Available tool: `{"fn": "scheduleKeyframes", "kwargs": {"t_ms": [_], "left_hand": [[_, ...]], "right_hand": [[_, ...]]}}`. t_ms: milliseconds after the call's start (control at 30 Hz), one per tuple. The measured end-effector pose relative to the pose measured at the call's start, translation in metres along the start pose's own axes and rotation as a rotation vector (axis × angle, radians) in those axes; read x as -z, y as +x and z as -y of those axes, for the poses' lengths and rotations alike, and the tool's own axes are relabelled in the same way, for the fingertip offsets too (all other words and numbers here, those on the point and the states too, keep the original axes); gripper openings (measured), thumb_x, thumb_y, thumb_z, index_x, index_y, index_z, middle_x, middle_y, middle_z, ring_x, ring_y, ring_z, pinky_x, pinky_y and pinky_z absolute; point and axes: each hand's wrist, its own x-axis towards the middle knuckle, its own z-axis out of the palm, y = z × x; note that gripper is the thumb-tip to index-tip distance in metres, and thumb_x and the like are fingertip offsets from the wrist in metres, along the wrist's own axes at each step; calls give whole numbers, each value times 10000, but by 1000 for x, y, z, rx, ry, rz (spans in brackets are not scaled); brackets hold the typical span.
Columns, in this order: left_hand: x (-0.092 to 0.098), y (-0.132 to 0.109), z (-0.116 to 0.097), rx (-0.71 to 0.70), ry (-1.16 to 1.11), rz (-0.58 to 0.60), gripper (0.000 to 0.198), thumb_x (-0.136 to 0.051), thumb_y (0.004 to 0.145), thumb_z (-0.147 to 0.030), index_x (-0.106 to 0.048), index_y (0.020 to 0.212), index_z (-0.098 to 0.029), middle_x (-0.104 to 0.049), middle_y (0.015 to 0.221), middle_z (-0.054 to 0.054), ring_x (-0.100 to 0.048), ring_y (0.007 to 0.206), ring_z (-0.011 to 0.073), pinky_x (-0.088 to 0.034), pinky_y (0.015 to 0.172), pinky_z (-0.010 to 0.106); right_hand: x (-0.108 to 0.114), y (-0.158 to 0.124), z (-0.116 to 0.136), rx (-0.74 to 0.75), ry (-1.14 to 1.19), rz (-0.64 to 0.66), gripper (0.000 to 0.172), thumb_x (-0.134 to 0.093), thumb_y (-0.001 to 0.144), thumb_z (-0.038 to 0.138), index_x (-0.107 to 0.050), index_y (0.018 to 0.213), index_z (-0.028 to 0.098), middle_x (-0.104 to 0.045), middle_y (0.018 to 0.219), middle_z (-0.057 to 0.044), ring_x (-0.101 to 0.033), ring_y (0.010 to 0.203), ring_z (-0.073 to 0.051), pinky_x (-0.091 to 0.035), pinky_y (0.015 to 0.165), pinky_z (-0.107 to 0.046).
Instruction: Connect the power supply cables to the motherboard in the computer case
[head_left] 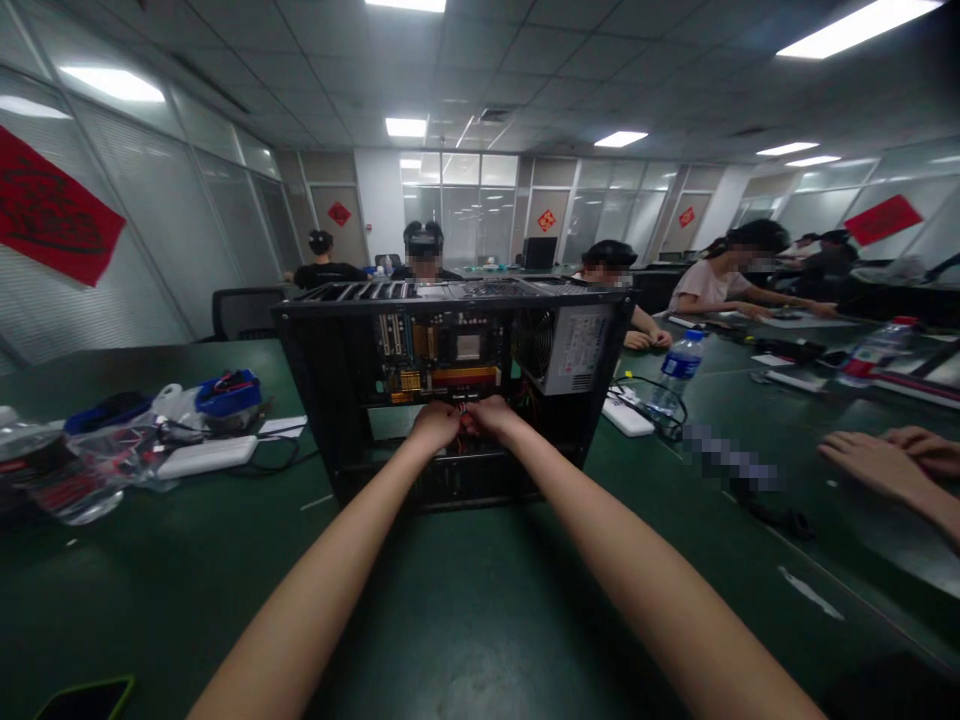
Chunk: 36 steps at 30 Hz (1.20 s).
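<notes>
An open black computer case (307,400) stands in front of me on the green table. Inside it are a motherboard (442,345) with a square processor socket and a silver power supply (581,350) at the upper right. Both my hands reach into the case just below the motherboard. My left hand (437,428) is closed at the fingertips on a bunch of reddish cables (469,420). Close beside it, my right hand (495,416) pinches the same cables from the other side. The exact ends of the cables are hidden by my fingers.
On the left lie a large plastic bottle (64,465), a white power strip (206,458) and a blue container (227,393). To the right stand a blue-capped water bottle (681,365) and another person's hands (892,465). A phone (86,700) lies at the lower left.
</notes>
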Motion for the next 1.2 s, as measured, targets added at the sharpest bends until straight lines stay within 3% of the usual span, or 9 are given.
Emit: {"fn": "scheduleKeyframes", "kwargs": {"t_ms": [167, 267, 367, 433, 467, 533, 700, 867, 1200], "left_hand": [[11, -33, -9, -96, 58, -121, 323, -456, 945, -280, -755, 966, -158, -744, 1009, 157, -687, 941, 275, -495, 840, 352], [22, -74, 5, -215, 23, -217, 298, -449, 961, -260, -732, 1036, -207, -736, 1051, 100, -686, 963, 222, -519, 873, 323], [43, -122, 39, -637, 6, -751, 285, -526, 889, -124, -684, 1112, -206, -680, 1117, 93, -649, 1059, 208, -529, 943, 345], [65, -147, 67, -695, 152, -1106, 437, -715, 747, -126, -654, 1160, -255, -617, 1196, 74, -619, 1092, 242, -544, 928, 382], [76, -156, 79, -630, 127, -1242, 596, -782, 684, -157, -611, 1245, -264, -562, 1302, 86, -597, 1148, 267, -553, 928, 395], [94, -164, 98, -432, -99, -1188, 796, -788, 698, -254, -459, 1421, -293, -475, 1447, 106, -537, 1283, 308, -549, 980, 442], [89, -144, 102, 17, -391, -729, 760, -720, 745, -473, -446, 1418, -248, -556, 1414, 125, -575, 1266, 311, -519, 1040, 468], [61, -113, 84, 376, -455, -800, 520, -496, 805, -667, -613, 857, -163, -665, 794, 102, -655, 809, 287, -540, 744, 380], [77, -115, 90, 407, -300, -1026, 485, -452, 890, -532, -333, 540, -219, -299, 476, -30, -290, 510, 122, -239, 528, 285]], "right_hand": [[5, -35, -9, 307, -367, -163, 314, -605, 957, 332, -682, 744, 113, -711, 1010, -221, -645, 1109, -338, -463, 926, -386], [23, -67, -17, 795, -543, -224, 336, -551, 976, 319, -661, 708, 148, -712, 795, -127, -691, 805, -227, -474, 760, -308], [60, -102, -6, 1595, -395, -416, 268, -526, 956, 169, -626, 707, 173, -597, 598, -19, -565, 541, -120, -419, 563, -246], [90, -120, 12, 1738, -111, -699, 182, -530, 944, 166, -676, 838, 191, -597, 662, -23, -576, 593, -145, -436, 573, -277], [104, -125, 20, 1728, 127, -902, 166, -542, 944, 208, -694, 877, 213, -582, 680, -25, -578, 618, -164, -449, 597, -308], [127, -123, 26, 1724, 430, -1132, 171, -700, 844, 251, -721, 1013, 245, -607, 815, -36, -619, 726, -177, -475, 654, -319], [135, -68, -41, 1099, 204, -745, 841, -833, 697, 380, -438, 1424, 233, -498, 1451, -125, -512, 1327, -298, -469, 1051, -461], [119, -28, -107, 511, 199, -488, 616, -774, 680, 548, -642, 1099, 117, -708, 1107, -174, -662, 1019, -313, -518, 955, -481], [94, -58, -88, 624, 113, -596, 218, -599, 635, 345, -606, 765, 171, -630, 649, -25, -547, 608, -184, -493, 590, -307]]}}
